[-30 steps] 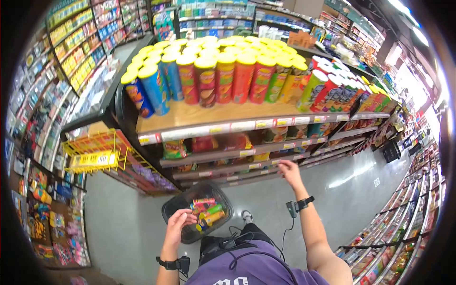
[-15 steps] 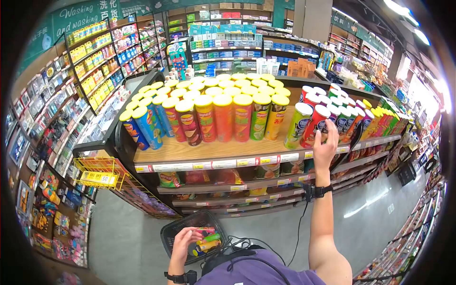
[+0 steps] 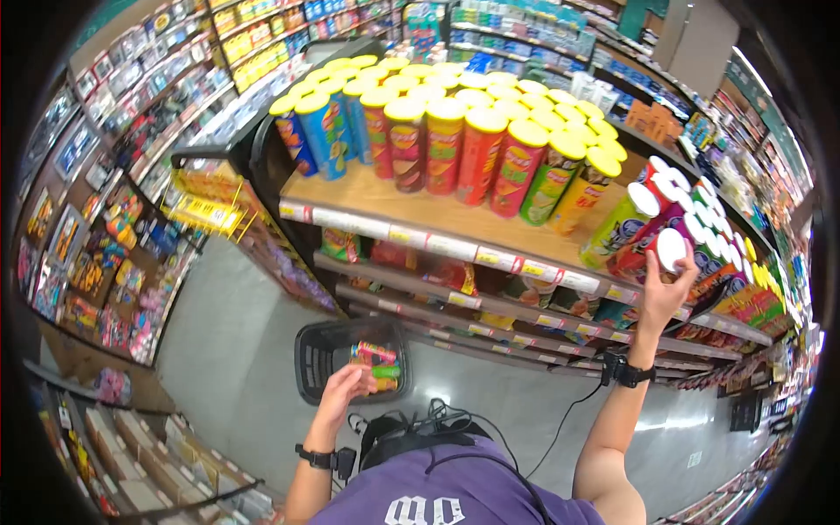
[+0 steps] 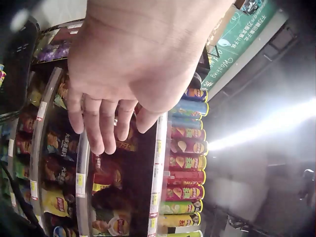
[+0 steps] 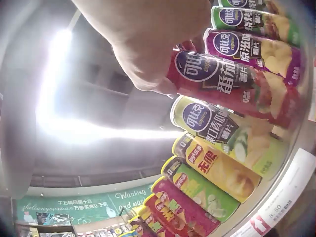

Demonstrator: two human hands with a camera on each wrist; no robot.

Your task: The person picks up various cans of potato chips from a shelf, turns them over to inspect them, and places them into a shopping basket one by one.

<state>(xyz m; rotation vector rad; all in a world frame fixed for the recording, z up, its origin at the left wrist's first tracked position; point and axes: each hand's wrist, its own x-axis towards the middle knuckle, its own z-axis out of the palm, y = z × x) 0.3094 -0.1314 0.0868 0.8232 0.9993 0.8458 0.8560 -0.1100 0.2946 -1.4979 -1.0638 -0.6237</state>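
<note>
In the head view the right hand (image 3: 665,293) grips the top of a red can with a white lid (image 3: 671,250) at the shelf's front edge. The right wrist view shows this red can (image 5: 237,86) tilted out from its row, with the right hand (image 5: 153,44) round its lid end. A light green can (image 5: 227,133) and a purple can (image 5: 252,52) stand on either side. The left hand (image 3: 346,387), fingers loosely bent and holding nothing, hangs near the black basket (image 3: 306,363). In the left wrist view the left hand (image 4: 128,74) has relaxed fingers.
Yellow-lidded cans (image 3: 442,144) stand in rows on the wooden shelf top (image 3: 394,203). Bagged snacks (image 3: 394,254) fill lower shelves. A yellow wire rack (image 3: 206,213) hangs at the shelf's left end. Several colourful tubes (image 3: 376,353) lie in the basket, and a cable runs from the right wrist.
The right hand has risen from above the floor to the white-lidded cans and taken hold of a red one, which now leans forward. The left hand stays near the basket; the head view has shifted.
</note>
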